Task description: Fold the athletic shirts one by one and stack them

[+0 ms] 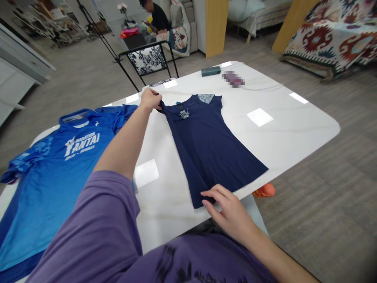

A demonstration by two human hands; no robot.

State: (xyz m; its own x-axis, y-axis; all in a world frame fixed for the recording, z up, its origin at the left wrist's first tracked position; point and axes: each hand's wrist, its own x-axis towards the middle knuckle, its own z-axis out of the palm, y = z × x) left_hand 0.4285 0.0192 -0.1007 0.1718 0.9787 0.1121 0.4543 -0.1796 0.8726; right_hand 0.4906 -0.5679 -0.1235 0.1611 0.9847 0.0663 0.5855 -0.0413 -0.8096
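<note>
A navy blue short-sleeved dress [206, 137] lies spread on the white table, its neckline toward the far side and its flared hem toward me. My left hand [151, 99] reaches out to the dress's left sleeve and pinches the fabric there. At the near left corner of the hem rests my right hand [225, 204], its fingers apart and touching the cloth. On the left part of the table a bright blue T-shirt [73, 157] with white lettering is laid out, partly hidden by my left arm.
The white table [294, 129] has a dark green case [211, 71] and a blurred-out purplish object [233, 79] near its far edge. A black-framed chair [147, 59] stands behind it. Something orange [264, 190] shows below the near edge. Farther back sits a person [159, 17].
</note>
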